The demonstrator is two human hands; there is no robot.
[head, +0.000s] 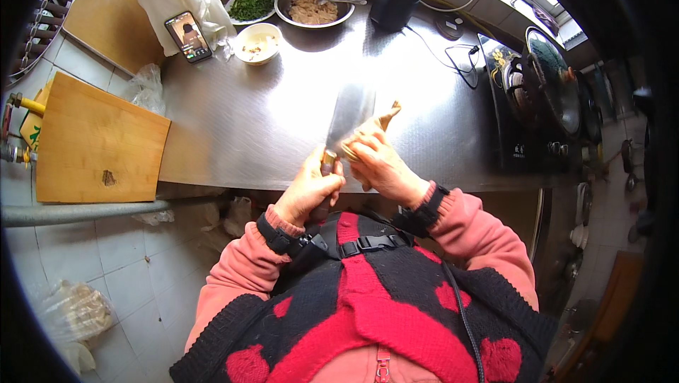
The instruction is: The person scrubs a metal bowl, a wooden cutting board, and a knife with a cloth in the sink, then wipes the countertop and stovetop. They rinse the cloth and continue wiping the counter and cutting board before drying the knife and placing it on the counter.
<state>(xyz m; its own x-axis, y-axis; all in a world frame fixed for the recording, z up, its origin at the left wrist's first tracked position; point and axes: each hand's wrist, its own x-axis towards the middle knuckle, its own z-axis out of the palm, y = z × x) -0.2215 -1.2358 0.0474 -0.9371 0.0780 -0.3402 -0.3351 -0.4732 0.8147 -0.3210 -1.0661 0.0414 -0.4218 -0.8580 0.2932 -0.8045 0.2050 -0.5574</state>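
My left hand (313,184) is closed around the handle of a cleaver (350,115). The broad, blurred blade points away from me over the steel countertop (238,144). Just right of the blade's base, my right hand (383,163) grips a crumpled tan-brown thing (391,112), possibly a cloth. One end of it sticks out beyond the fingers, and a fold shows beside the blade. Whether it touches the metal is unclear. Both hands are near the counter's front edge.
At the back stand a plate of chopped greens (252,5), a steel bowl of minced filling (313,11) with a spoon, a small bowl (258,46), a phone (188,37) and a dark mug (397,1). A wooden board (101,144) is left; a cooktop (509,118) right.
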